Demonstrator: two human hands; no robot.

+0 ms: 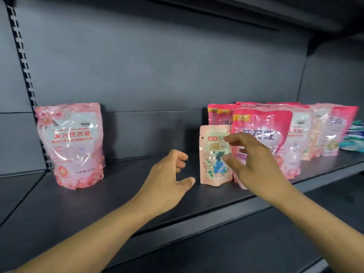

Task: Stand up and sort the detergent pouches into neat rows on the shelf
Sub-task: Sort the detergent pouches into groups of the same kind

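A dark grey metal shelf (122, 194) spans the view, with a back panel (157, 66) of the same colour and a slotted upright (21, 62) at the far left. On the right half of the shelf a crowd of pink detergent pouches (299, 131) stands upright in tight rows reaching toward the back, and some teal and white packs (353, 138) lie just beyond them at the right edge. A large pink pouch with purple lettering (262, 131) fronts that crowd. At the left, well apart from the rest, a lone pale pink pouch (71, 144) stands upright near the back panel. A small pale pouch with a blue floral print (213, 164) stands just beside the purple-lettered one, at its left. The right hand (254, 160) hovers in front of both, fingers loosely spread and grasping nothing; whether they touch the small pouch I cannot tell. The left hand (167, 182) is above the bare shelf left of the small pouch, fingers loosely curled, holding nothing.
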